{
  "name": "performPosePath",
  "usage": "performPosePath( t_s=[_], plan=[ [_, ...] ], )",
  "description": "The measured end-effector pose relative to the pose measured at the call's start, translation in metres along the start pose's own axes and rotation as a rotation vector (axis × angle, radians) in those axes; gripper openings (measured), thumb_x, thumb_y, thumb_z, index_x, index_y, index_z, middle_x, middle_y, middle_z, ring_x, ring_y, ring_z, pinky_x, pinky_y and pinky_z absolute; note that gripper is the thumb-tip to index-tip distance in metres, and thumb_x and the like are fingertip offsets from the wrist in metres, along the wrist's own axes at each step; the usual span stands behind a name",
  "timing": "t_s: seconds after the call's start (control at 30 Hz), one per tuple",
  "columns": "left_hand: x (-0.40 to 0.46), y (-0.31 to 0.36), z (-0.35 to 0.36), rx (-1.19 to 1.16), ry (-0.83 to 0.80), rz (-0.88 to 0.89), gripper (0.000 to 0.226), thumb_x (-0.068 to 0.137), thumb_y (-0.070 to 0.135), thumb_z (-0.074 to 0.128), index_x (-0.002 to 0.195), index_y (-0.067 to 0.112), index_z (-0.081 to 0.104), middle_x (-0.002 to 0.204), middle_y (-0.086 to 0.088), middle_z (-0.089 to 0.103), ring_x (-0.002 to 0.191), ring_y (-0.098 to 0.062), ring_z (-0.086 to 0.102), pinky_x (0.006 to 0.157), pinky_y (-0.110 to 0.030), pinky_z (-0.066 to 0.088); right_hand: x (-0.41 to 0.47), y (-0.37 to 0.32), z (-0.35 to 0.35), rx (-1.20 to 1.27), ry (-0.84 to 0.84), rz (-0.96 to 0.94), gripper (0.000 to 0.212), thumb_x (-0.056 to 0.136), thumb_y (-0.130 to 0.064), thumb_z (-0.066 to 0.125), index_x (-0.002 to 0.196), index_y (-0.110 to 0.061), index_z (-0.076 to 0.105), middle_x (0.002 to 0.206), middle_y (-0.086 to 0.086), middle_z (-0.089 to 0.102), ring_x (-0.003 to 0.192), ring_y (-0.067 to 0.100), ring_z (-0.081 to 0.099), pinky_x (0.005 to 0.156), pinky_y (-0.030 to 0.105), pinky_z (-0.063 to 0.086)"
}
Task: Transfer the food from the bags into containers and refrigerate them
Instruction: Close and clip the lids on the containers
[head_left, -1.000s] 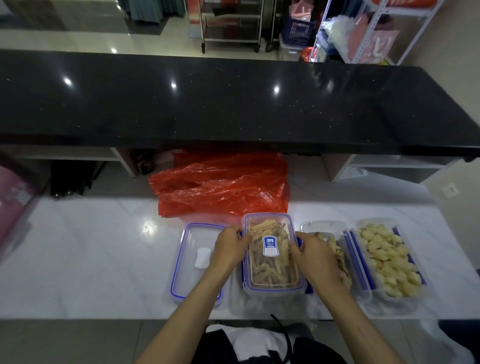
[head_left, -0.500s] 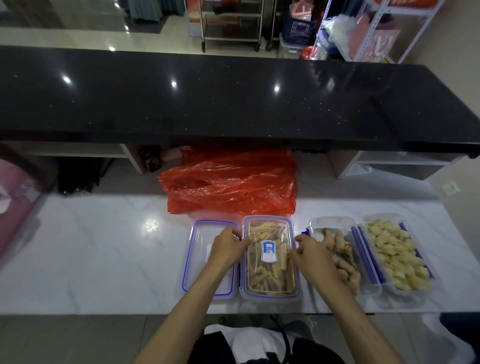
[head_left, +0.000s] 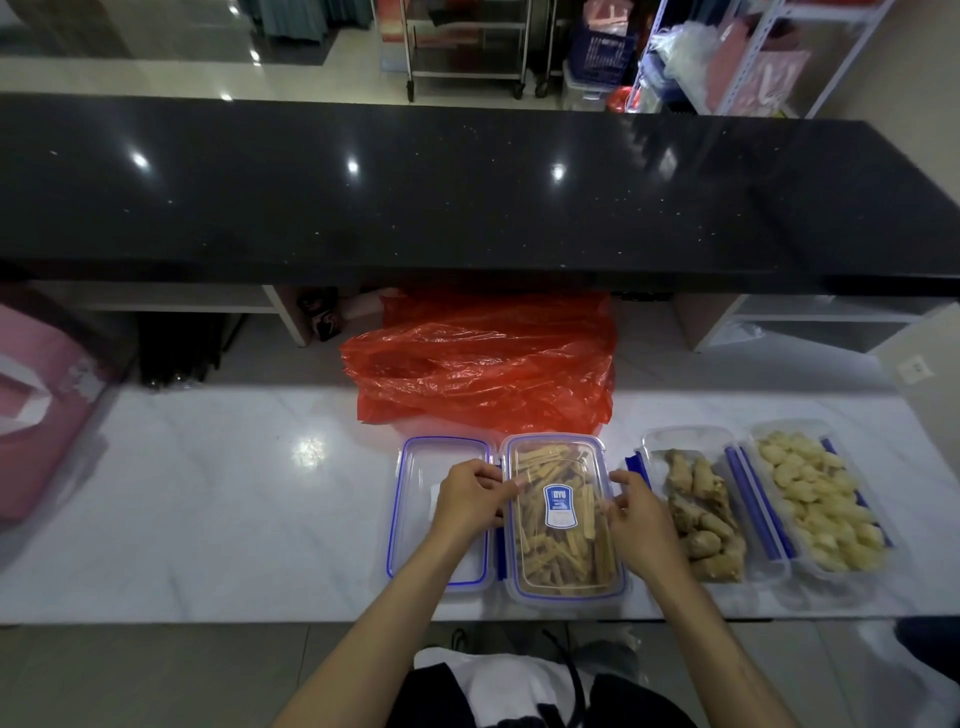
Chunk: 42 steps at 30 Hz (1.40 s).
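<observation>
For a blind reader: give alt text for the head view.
Both hands, left hand and right hand, press the lid onto a container of food sticks on a white counter, beside a spare lid, two filled containers and a red bag.

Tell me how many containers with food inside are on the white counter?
3: the lidded container between both hands, the middle container right of it, and the far-right container.

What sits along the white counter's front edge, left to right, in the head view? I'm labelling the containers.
Loose lid → lidded container of sticks, gripped by the left hand and right hand → open container of brown chunks → open container of pale yellow pieces.
</observation>
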<state>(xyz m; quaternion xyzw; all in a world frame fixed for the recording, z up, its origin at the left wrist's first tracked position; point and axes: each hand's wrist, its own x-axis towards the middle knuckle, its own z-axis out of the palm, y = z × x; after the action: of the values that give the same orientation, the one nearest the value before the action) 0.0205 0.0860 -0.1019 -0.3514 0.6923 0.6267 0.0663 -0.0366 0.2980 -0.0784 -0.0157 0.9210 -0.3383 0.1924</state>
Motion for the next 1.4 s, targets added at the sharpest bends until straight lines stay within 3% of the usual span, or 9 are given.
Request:
performPosePath(
  t_s=[0.17, 0.3, 0.53, 0.67, 0.8, 0.9, 1.17, 1.3, 1.4],
  plan=[
    [0.001, -0.002, -0.001, 0.055, 0.032, 0.054, 0.035, 0.081, 0.037, 0.089, 0.096, 0.015, 0.066, 0.082, -0.006, 0.068, 0.065, -0.017, 0.066, 0.060, -0.034, 0.062, -0.001, -0.003, -0.001, 0.028, 0.016, 0.009, 0.040, 0.101, -0.015, 0.060, 0.140, -0.015, 0.052, 0.093, -0.004, 0.067, 0.084, 0.012, 0.068, 0.064, 0.024, 0.053],
    [0.000, -0.002, -0.003, 0.136, 0.047, 0.130, 0.045, 0.082, 0.044, 0.085, 0.113, 0.022, 0.060, 0.091, 0.000, 0.067, 0.076, -0.016, 0.065, 0.068, -0.036, 0.057, -0.001, -0.001, 0.000, 0.024, -0.004, 0.013, 0.043, 0.100, -0.016, 0.061, 0.142, -0.016, 0.052, 0.094, -0.004, 0.067, 0.085, 0.010, 0.068, 0.073, 0.033, 0.060],
    [-0.003, 0.002, -0.007, 0.243, -0.025, 0.196, 0.071, 0.090, 0.043, 0.079, 0.150, 0.019, 0.049, 0.150, 0.003, 0.054, 0.137, -0.018, 0.051, 0.101, -0.025, 0.038, 0.001, 0.000, 0.003, 0.048, -0.011, 0.041, 0.043, 0.100, -0.015, 0.061, 0.142, -0.017, 0.053, 0.114, 0.002, 0.069, 0.095, 0.014, 0.068, 0.077, 0.036, 0.062],
    [-0.007, 0.008, -0.011, 0.307, -0.059, 0.281, 0.055, 0.095, 0.038, 0.073, 0.145, 0.021, 0.055, 0.140, 0.007, 0.060, 0.128, -0.013, 0.055, 0.094, -0.024, 0.037, -0.001, -0.004, 0.009, 0.017, -0.004, 0.054, 0.035, 0.101, -0.007, 0.055, 0.135, -0.014, 0.054, 0.103, -0.005, 0.062, 0.093, 0.014, 0.061, 0.064, 0.020, 0.048],
    [-0.010, 0.009, -0.012, 0.309, -0.090, 0.281, 0.055, 0.096, 0.041, 0.072, 0.144, 0.024, 0.053, 0.140, 0.009, 0.061, 0.127, -0.013, 0.057, 0.097, -0.031, 0.049, -0.004, -0.002, 0.010, 0.049, -0.031, 0.063, 0.040, 0.103, -0.014, 0.053, 0.143, -0.020, 0.047, 0.115, 0.000, 0.067, 0.096, 0.014, 0.061, 0.076, 0.031, 0.053],
    [-0.008, 0.010, -0.015, 0.335, -0.148, 0.260, 0.063, 0.095, 0.048, 0.070, 0.149, 0.026, 0.044, 0.149, 0.006, 0.057, 0.133, -0.020, 0.056, 0.100, -0.046, 0.055, -0.005, 0.000, 0.009, 0.060, -0.054, 0.068, 0.048, 0.104, -0.017, 0.052, 0.150, -0.024, 0.039, 0.109, -0.007, 0.063, 0.092, 0.009, 0.060, 0.070, 0.026, 0.051],
    [-0.006, 0.006, -0.018, 0.643, -0.151, 0.314, 0.069, 0.096, 0.071, 0.048, 0.150, 0.030, 0.037, 0.153, 0.005, 0.055, 0.131, -0.026, 0.060, 0.099, -0.044, 0.051, -0.008, -0.006, 0.010, 0.075, -0.033, 0.072, 0.039, 0.104, -0.016, 0.052, 0.142, -0.020, 0.047, 0.121, 0.000, 0.065, 0.097, 0.013, 0.058, 0.082, 0.033, 0.052],
    [-0.006, 0.004, -0.018, 0.642, -0.131, 0.336, 0.069, 0.096, 0.072, 0.048, 0.148, 0.027, 0.041, 0.149, 0.003, 0.057, 0.129, -0.026, 0.061, 0.096, -0.042, 0.050, -0.009, -0.004, 0.008, 0.044, -0.030, 0.083, 0.049, 0.104, -0.023, 0.053, 0.152, -0.026, 0.039, 0.141, 0.005, 0.056, 0.119, 0.022, 0.060, 0.078, 0.028, 0.052],
    [-0.003, 0.002, -0.018, 0.629, -0.138, 0.333, 0.068, 0.096, 0.070, 0.051, 0.145, 0.024, 0.043, 0.147, 0.001, 0.058, 0.127, -0.026, 0.061, 0.094, -0.040, 0.050, -0.012, -0.003, 0.007, 0.093, -0.086, 0.114, 0.047, 0.107, -0.022, 0.049, 0.153, -0.024, 0.037, 0.120, 0.003, 0.060, 0.101, 0.012, 0.062, 0.065, 0.019, 0.045]
  ],
)
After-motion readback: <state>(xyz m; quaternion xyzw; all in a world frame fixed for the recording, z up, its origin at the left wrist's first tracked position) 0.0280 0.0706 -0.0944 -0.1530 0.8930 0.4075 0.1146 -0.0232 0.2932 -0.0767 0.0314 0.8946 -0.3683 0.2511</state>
